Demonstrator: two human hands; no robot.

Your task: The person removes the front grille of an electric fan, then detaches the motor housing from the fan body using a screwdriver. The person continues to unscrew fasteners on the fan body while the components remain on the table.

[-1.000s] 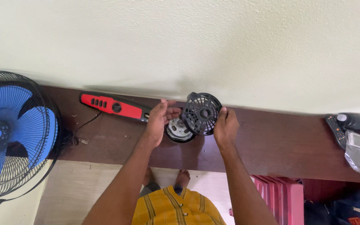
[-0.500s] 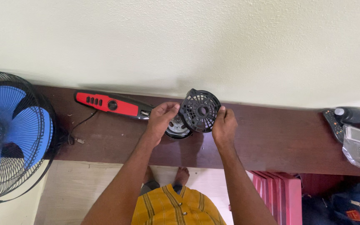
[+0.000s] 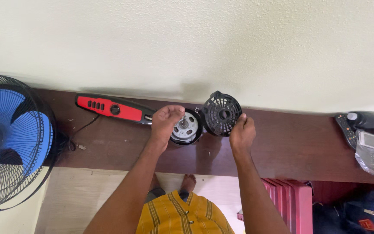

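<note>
While the left hand (image 3: 165,123) grips the round motor (image 3: 186,127) sitting at the shelf's (image 3: 282,151) back edge by the wall, the right hand (image 3: 242,134) pinches the black grille cover (image 3: 221,113) upright just beside it.

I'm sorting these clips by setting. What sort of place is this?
Probably a room in a home used for small repairs. A dark wooden shelf runs along a plain wall, bearing a blue fan, remote controls, and an opened motor with its black grille cover.
</note>
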